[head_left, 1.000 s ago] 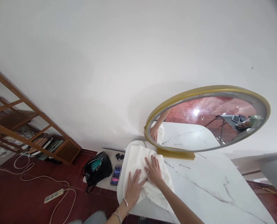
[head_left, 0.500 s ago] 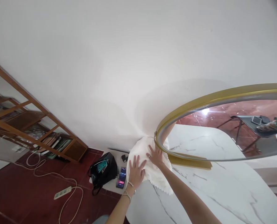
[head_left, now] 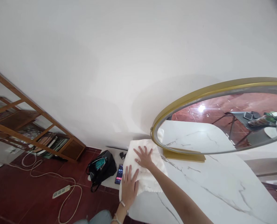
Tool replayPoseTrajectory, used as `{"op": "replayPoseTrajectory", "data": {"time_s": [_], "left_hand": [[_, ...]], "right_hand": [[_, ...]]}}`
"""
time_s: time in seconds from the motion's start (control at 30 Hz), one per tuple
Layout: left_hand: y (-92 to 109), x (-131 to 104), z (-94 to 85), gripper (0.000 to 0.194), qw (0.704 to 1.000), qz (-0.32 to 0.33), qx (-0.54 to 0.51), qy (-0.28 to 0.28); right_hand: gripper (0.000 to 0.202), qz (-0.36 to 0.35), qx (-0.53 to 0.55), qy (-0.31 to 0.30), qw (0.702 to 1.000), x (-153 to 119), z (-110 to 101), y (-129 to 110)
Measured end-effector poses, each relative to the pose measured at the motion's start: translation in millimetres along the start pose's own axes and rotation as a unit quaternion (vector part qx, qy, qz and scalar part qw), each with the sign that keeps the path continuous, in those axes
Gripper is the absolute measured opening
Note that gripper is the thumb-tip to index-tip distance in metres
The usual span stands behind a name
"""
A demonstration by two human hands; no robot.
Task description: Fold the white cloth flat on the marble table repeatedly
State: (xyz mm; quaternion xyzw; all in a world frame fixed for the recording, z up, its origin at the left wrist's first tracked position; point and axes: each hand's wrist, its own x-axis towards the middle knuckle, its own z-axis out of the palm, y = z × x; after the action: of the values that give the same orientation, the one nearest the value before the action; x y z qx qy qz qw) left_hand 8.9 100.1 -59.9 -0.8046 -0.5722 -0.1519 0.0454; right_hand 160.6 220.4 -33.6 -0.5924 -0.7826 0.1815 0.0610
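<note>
White cloth point(head_left: 147, 182): at the lower centre of the frame, over the rounded left end of the table point(head_left: 224, 180), spread out with soft creases and a scalloped near edge.
Left hand point(head_left: 129, 188): palm down on the cloth's near left side, fingers apart, clamped on nothing.
Right hand point(head_left: 145, 158): farther up the cloth, fingers splayed and flat, gripping nothing either.
Cloth so far: the spreading looks largely done, with small creases left; how much handwork remains I cannot tell.
Tabletop beyond the cloth: grey-veined white, running to the lower right.
Mirror point(head_left: 204, 130): right of centre, gold-rimmed, just beside the cloth.
Lower left: a black bag point(head_left: 103, 171), a phone point(head_left: 119, 175) and a power strip point(head_left: 61, 192).
Shelf point(head_left: 69, 151): at the left edge, its contents probably papers, too blurred to be sure.
</note>
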Motion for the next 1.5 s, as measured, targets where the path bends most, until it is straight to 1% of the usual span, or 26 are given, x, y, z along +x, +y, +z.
{"op": "replayPoseTrajectory", "data": {"time_s": [0.07, 0.13, 0.2, 0.27, 0.37, 0.43, 0.5, 0.53, 0.6, 0.67, 0.77, 0.87, 0.93, 1.0, 1.1, 1.2, 1.3, 1.4, 1.5], "left_hand": [[5, -16, -4.2, 0.057, 1.000, -0.009, 0.007, 0.009], [12, -32, -7.7, 0.058, 1.000, -0.015, 0.017, 0.020], [19, -47, -9.6, 0.060, 0.999, -0.012, 0.026, 0.030], [27, -63, -8.9, 0.062, 0.999, 0.009, 0.027, 0.036], [39, -84, -1.0, 0.064, 0.998, 0.049, 0.012, 0.049], [45, -94, 7.1, 0.064, 0.995, 0.078, -0.003, 0.064], [46, -99, 14.8, 0.062, 0.992, 0.103, -0.015, 0.071], [46, -98, 17.8, 0.062, 0.991, 0.113, -0.018, 0.068], [43, -90, 20.9, 0.063, 0.991, 0.120, -0.016, 0.057], [39, -74, 20.3, 0.066, 0.992, 0.116, -0.006, 0.046], [34, -40, 15.4, 0.067, 0.995, 0.098, 0.011, 0.022], [31, -2, 13.6, 0.064, 0.996, 0.089, 0.016, -0.004], [28, 20, 17.3, 0.061, 0.996, 0.085, 0.016, -0.014], [26, 36, 24.3, 0.059, 0.996, 0.080, 0.016, -0.021], [23, 51, 34.1, 0.056, 0.997, 0.077, 0.015, -0.019], [23, 53, 33.7, 0.055, 0.996, 0.083, 0.011, -0.009], [29, 41, 25.0, 0.054, 0.994, 0.105, 0.006, -0.007], [43, 13, 21.9, 0.054, 0.994, 0.111, 0.001, -0.001], [62, -23, 32.2, 0.051, 0.995, 0.095, -0.010, 0.020]], "right_hand": [[0.058, -0.015, 0.003, 0.005, 1.000, -10, 6, -6], [0.056, -0.031, 0.007, 0.013, 0.999, -27, 14, -9], [0.052, -0.044, 0.008, 0.034, 0.998, -49, 24, -8], [0.046, -0.048, 0.004, 0.065, 0.997, -77, 35, -5], [0.041, -0.039, -0.006, 0.130, 0.991, -124, 52, 4], [0.044, -0.034, -0.015, 0.161, 0.986, -152, 62, 12], [0.049, -0.036, -0.020, 0.171, 0.984, -170, 69, 19], [0.051, -0.037, -0.020, 0.172, 0.984, -174, 70, 21], [0.052, -0.032, -0.016, 0.171, 0.985, -172, 70, 25], [0.050, -0.025, -0.010, 0.168, 0.985, -156, 64, 28], [0.049, -0.021, -0.003, 0.145, 0.989, -119, 46, 35], [0.048, -0.020, 0.010, 0.117, 0.993, -81, 27, 45], [0.048, -0.010, 0.020, 0.112, 0.993, -60, 18, 51], [0.048, 0.009, 0.025, 0.117, 0.993, -45, 15, 56], [0.047, 0.038, 0.029, 0.135, 0.990, -34, 17, 60], [0.046, 0.054, 0.037, 0.152, 0.986, -38, 21, 59], [0.047, 0.062, 0.041, 0.160, 0.984, -57, 26, 57], [0.050, 0.058, 0.040, 0.168, 0.983, -89, 33, 57], [0.053, 0.044, 0.030, 0.184, 0.982, -130, 39, 61]]}}
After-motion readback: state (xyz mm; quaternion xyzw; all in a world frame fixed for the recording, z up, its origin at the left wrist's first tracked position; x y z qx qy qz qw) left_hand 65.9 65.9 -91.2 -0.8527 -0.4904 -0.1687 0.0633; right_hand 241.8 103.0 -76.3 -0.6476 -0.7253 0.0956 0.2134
